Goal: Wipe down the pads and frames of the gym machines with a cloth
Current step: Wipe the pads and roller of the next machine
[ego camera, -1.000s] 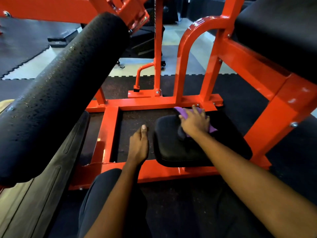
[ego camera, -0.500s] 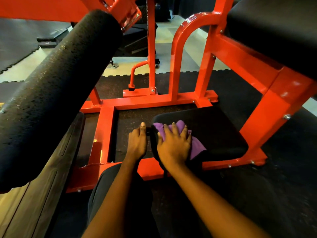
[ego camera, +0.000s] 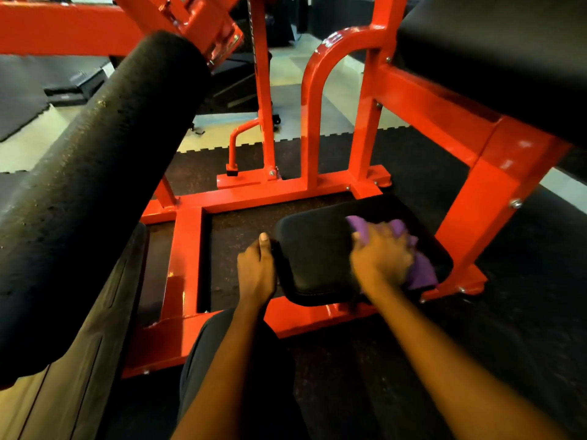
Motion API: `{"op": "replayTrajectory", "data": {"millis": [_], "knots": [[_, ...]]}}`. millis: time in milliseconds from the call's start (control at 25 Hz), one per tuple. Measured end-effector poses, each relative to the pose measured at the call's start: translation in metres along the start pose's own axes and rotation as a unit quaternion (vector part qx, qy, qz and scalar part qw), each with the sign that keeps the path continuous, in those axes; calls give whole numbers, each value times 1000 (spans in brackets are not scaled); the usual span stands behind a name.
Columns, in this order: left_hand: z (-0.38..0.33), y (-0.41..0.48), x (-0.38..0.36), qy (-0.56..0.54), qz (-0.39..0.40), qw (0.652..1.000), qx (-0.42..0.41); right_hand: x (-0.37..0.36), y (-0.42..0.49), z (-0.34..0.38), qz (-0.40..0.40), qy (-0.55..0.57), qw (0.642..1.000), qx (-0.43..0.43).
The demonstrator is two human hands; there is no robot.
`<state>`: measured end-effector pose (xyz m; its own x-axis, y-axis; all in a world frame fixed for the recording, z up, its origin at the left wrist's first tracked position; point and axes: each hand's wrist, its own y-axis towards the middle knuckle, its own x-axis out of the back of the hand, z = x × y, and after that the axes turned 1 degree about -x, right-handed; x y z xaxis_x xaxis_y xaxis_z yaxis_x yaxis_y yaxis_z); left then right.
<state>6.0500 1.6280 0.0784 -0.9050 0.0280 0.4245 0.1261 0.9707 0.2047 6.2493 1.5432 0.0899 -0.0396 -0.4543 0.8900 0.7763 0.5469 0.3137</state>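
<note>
While the right hand (ego camera: 381, 262) is pressing down on a purple cloth (ego camera: 421, 274), the cloth is lying bunched on the right half of a low black pad (ego camera: 314, 258), with folds sticking out beyond the fingertips and past the far side of the hand. The fingers are curling over the fabric and holding it, though the hand is blurring, so finer detail is hard to make out. The left hand (ego camera: 255, 271) is sitting against the pad's left edge, thumb straight and pointing forward; its fingers are hidden underneath, so whether they are gripping the edge cannot be told. The pad is sitting inside a red frame (ego camera: 187, 249) that is resting on a dark speckled floor mat (ego camera: 413, 173). A thick black foam roller (ego camera: 95, 192) is slanting across the left of the view, above the frame. A larger black cushion (ego camera: 495, 49) is filling the upper right corner. A knee in dark trousers (ego camera: 206, 360) is showing between the forearms.
</note>
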Motion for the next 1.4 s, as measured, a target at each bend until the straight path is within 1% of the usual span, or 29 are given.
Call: {"op": "replayTrajectory", "data": {"millis": [80,120,200,240,280,360,440,480,560,600,640,680,720,760,800,840,880,920,960,1040,1080,1120,1160,1200,1240,1280,1320,1400], "knots": [[5,1,-1,-33,-10,999,2,-3,-47,44,19,27,995,92],[6,1,0,-45,-17,999,4,-4,-64,54,23,48,990,132],[3,1,-1,-48,-22,999,9,-6,-61,46,21,84,979,184],[-1,-1,-1,-38,-23,999,12,-6,-47,30,11,71,980,187],[-4,-2,-1,-27,-27,999,12,-5,-29,9,14,47,985,165],[-7,-3,-1,-13,-29,999,13,-3,13,-37,32,13,997,75],[-8,-7,0,-16,-15,1000,14,10,39,-71,36,32,999,-1],[-10,-10,2,-16,-9,1000,10,16,43,-76,29,40,999,-22],[-15,-12,6,-7,-7,1000,-14,27,35,-64,36,34,998,-44],[-22,-11,6,-12,-3,999,-31,32,27,-52,46,56,996,-43],[-32,-8,6,-34,9,998,-49,35,20,-40,56,129,990,-30],[-42,-4,7,-65,39,995,-69,45,12,-25,71,259,963,-10],[-55,3,8,-92,81,988,-89,57,5,-13,93,422,902,-5],[-67,10,10,-106,132,979,-114,73,0,-1,126,567,814,-11],[-81,16,13,-101,185,967,-140,87,-3,7,163,675,719,-16],[-94,21,15,-95,240,951,-169,98,-3,11,199,732,651,-29],[-108,23,18,-88,285,935,-192,110,-1,15,220,747,626,-42],[-117,25,20,-96,315,922,-202,116,3,16,235,734,636,-41],[-125,26,22,-105,326,917,-206,121,6,16,240,725,644,-40],[-137,25,26,-129,310,920,-200,117,13,11,229,737,633,-63],[-141,22,27,-138,300,925,-189,110,17,7,223,727,644,-85],[-145,19,28,-141,294,929,-178,107,17,5,218,703,670,-100],[-147,18,26,-130,289,933,-170,100,17,4,229,681,687,-112],[-147,18,23,-105,280,939,-171,96,14,1,251,666,693,-119],[-143,19,21,-74,268,944,-180,90,12,-1,281,663,683,-120],[-141,18,20,-51,259,946,-188,84,10,-4,299,657,683,-112],[-139,19,20,-38,257,948,-186,79,10,-6,300,644,700,-80],[-137,20,24,-18,271,947,-174,74,9,-7,261,590,764,3]]}}
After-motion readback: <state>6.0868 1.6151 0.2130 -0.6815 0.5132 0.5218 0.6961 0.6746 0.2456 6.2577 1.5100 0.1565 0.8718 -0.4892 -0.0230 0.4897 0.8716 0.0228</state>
